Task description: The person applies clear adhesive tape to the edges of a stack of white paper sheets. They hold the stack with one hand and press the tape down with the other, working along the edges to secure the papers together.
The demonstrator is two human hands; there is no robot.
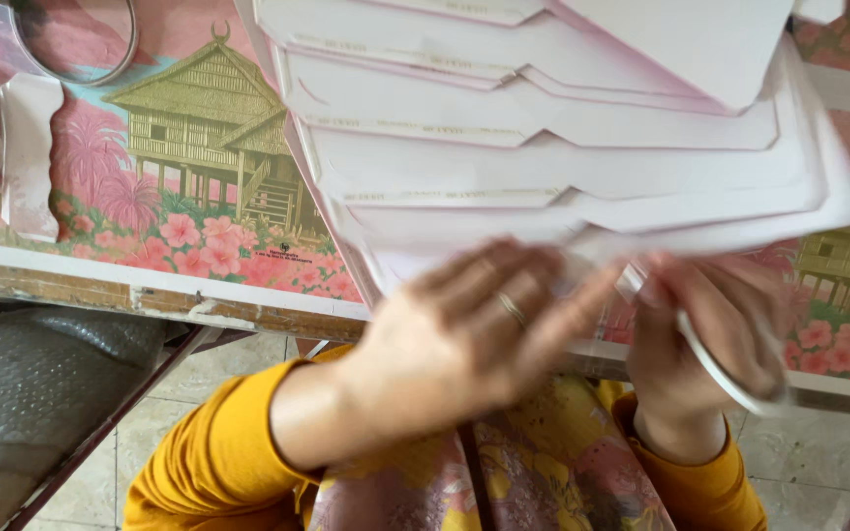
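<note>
Both hands, left hand (464, 334) and right hand (710, 334), grip white card sheets (563, 167) fanned just above.

Both hands, left hand (464, 334) and right hand (710, 334), apparently grip fanned white card sheets (563, 177).

Both hands (464, 339) raised, fingers (553, 315) curled.

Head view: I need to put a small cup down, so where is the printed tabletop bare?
Bare room lies on the house-and-flowers printed tabletop, between the white cut-out card piece and the fanned stack of white card blanks. The stack's side is crowded: left hand and right hand hold it there.
</note>
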